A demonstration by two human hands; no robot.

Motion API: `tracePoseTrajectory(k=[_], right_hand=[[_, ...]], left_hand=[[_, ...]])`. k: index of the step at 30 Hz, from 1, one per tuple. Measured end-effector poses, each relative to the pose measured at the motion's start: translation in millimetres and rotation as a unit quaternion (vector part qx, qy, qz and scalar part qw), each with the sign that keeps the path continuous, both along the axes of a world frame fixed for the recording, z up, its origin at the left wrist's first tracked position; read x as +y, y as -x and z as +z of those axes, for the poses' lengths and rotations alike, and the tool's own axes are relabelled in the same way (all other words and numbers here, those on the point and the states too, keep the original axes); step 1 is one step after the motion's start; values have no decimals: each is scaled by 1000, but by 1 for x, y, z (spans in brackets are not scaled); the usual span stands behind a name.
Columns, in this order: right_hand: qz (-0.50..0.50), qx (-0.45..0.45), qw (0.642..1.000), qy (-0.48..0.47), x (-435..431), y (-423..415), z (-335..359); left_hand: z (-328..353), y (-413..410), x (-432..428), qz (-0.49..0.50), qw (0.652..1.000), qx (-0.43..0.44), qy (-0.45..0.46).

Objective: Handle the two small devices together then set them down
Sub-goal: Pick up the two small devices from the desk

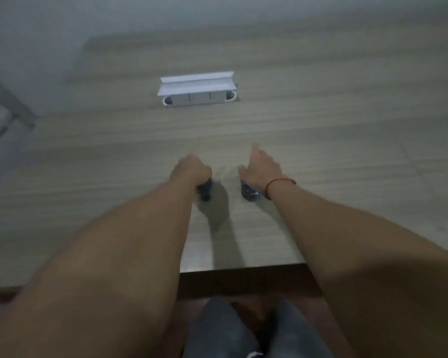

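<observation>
Both arms reach out over a pale wooden table (321,130). My left hand (192,167) is closed in a fist around a small black device (204,191), whose lower end sticks out below the fist. My right hand (263,167) rests over a second small dark device (251,193) that has a shiny surface and faint lettering. Its index finger points forward while the other fingers curl. How firmly that hand holds the device is hidden. The two devices are a hand's width apart, close to the tabletop.
A white open socket box (197,90) with a raised lid sits in the table further back. The table's near edge (243,267) runs just above my knees. Grey floor and a metal frame (11,109) lie at the left.
</observation>
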State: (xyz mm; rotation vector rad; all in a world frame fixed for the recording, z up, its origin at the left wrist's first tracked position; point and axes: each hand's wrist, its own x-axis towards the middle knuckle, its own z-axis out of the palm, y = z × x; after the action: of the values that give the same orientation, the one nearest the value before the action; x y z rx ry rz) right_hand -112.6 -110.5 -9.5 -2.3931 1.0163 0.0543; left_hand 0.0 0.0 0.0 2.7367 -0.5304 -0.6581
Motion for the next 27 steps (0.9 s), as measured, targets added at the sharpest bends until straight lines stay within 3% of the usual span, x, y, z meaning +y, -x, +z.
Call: tracePoseTrajectory(k=[3,7,12,19,27], right_hand=[[-41,-29,998,29,7,12,-32],[-103,-69,992,-4,20,30,-71],[-77,-73,991,76,24,38,-96],[-113,-144,976,116,24,32,-104],[-61,-250,954,153,16,21,-140]], left_hand=[[-29,10,-3,75,996,-39,17],[-65,25,3,129,988,-51,65],[-91,37,13,129,984,-107,63],[-104,29,24,78,980,-143,113],[-139,20,38,45,915,-249,314]])
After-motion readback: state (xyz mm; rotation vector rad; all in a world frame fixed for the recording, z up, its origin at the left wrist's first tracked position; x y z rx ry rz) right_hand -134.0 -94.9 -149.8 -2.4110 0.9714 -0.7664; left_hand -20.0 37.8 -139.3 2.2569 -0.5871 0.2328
